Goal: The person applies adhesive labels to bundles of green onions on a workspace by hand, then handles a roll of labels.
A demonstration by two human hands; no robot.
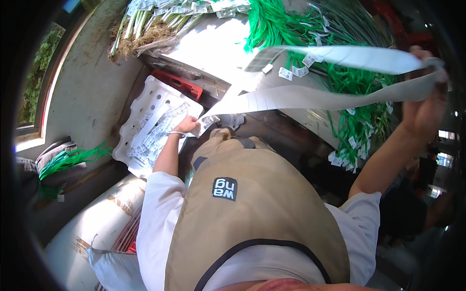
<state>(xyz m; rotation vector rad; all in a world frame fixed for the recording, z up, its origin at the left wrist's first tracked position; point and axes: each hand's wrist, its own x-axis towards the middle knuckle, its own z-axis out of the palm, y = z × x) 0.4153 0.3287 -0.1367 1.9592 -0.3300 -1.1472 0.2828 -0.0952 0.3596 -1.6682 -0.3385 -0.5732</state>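
Observation:
My right hand is raised at the far right, shut on a long white strip of labels that loops back over the bench. Down at the left, my left hand grips the other part of the strip beside a white foam tray. Inside that tray lie coiled strips of printed labels. A band of the strip crosses above green ribbons with small white tags, which lie on the metal bench.
Spring onions with roots lie at the bench's far left, more green-leaved ones at the right. A red plastic crate is under the bench edge. White sacks stand at my left, near a wall with a window.

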